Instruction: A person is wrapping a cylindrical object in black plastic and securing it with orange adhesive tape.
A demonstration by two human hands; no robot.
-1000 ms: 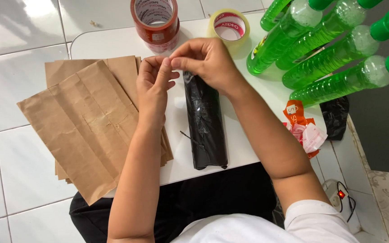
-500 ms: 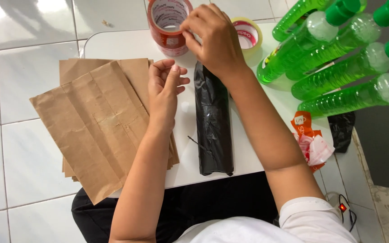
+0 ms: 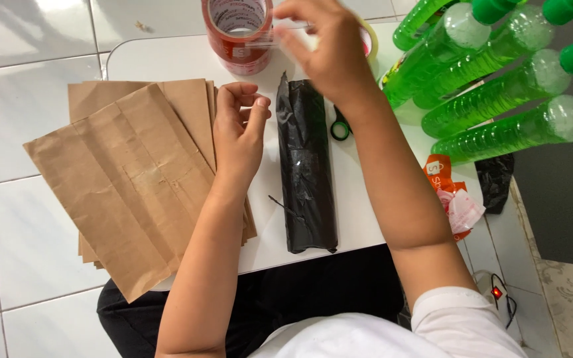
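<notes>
My right hand (image 3: 326,53) is raised over the far side of the white table (image 3: 167,56), pinching the end of a clear tape strip (image 3: 270,41) that runs from the red tape roll (image 3: 237,30). Beside the top of a long black plastic-wrapped package (image 3: 308,172), my left hand (image 3: 240,132) rests with curled fingers, thumb against forefinger; nothing shows between them. The package lies lengthwise between my two arms. Green-handled scissors (image 3: 339,126) peek out under my right wrist.
A stack of brown paper bags (image 3: 127,179) lies left of my left arm. A second, yellowish tape roll (image 3: 371,43) is behind my right hand. Several green bottles (image 3: 499,86) stand right. An orange packet (image 3: 440,176) and black bag (image 3: 495,179) sit past the table's right edge.
My right hand left the package top, reached to the red roll and now draws a tape strip off it. My left hand stayed by the package and curled its fingers.
</notes>
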